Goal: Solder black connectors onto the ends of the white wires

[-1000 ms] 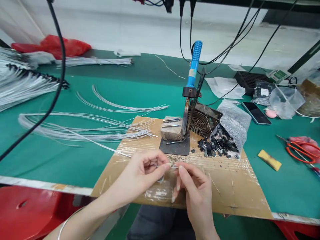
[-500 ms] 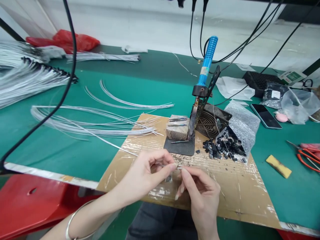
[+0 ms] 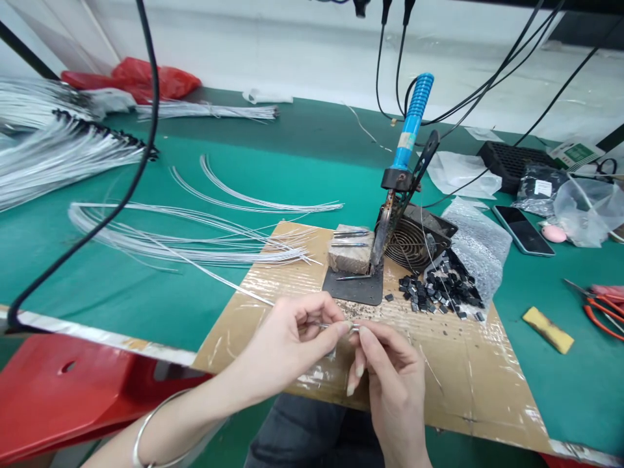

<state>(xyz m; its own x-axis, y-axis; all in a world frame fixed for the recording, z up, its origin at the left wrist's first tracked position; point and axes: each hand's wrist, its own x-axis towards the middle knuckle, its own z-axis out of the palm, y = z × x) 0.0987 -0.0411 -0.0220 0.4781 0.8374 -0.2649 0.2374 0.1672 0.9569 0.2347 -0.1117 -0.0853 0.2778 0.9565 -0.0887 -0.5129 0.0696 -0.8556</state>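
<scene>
Over the front of a cardboard sheet (image 3: pixel 468 383), my left hand (image 3: pixel 297 344) pinches a thin white wire (image 3: pixel 246 292), whose length trails back to the left. My right hand (image 3: pixel 392 370) meets it, thumb and forefinger closed on the wire's end just right of my left fingertips. What exactly lies between the two pinches is too small to make out. Behind my hands a soldering iron with a blue handle (image 3: pixel 414 120) leans in its stand, tip down near a grey block (image 3: pixel 350 257). Small black connectors (image 3: pixel 433 289) lie piled to the right.
More white wires (image 3: pixel 195 253) spread over the green table at left, with a big bundle (image 3: pixel 63 156) beyond. A fan (image 3: pixel 414 240) stands behind the connectors. To the right are a phone (image 3: pixel 522 229), a yellow sponge (image 3: pixel 548 329) and red-handled scissors (image 3: pixel 604 312). A black cable hangs at left.
The view has shifted slightly, so the bench appears a little further right. My right hand's fingers have come a touch closer to my left. Both hands keep their pinch.
</scene>
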